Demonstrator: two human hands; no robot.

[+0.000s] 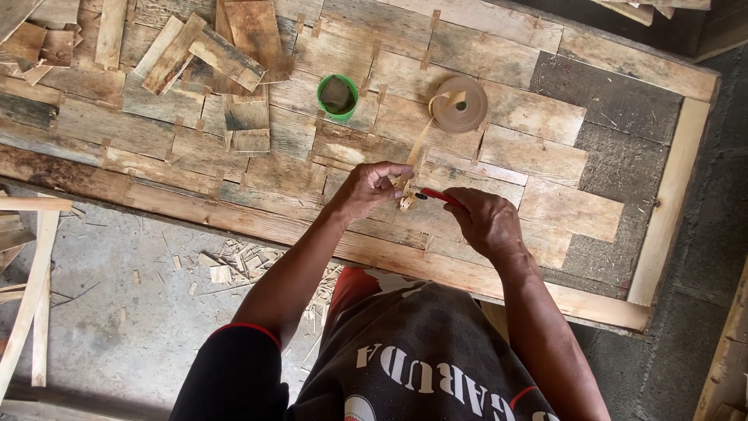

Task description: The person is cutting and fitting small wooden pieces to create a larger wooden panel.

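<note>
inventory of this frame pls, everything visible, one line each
panel: 1, weathered wood pieces fitted as patchwork, fills upper frame
tape roll: 1, tan, on panel right of centre, strip trailing toward the hands
cup: 1, green, on panel left of roll
loose boards: several, brown, piled upper left
wood chips: many, pale, on grey floor below panel
tool: 1, red handle, kind unclear, in right hand
left hand: pinching strip end
right hand: gripping tool

Workbench point(670, 195) topped with patchwork of weathered planks. On it: green cup point(337, 96), roll of tan veneer tape point(460, 104), loose wood offcuts point(210, 47) piled at far left.
</note>
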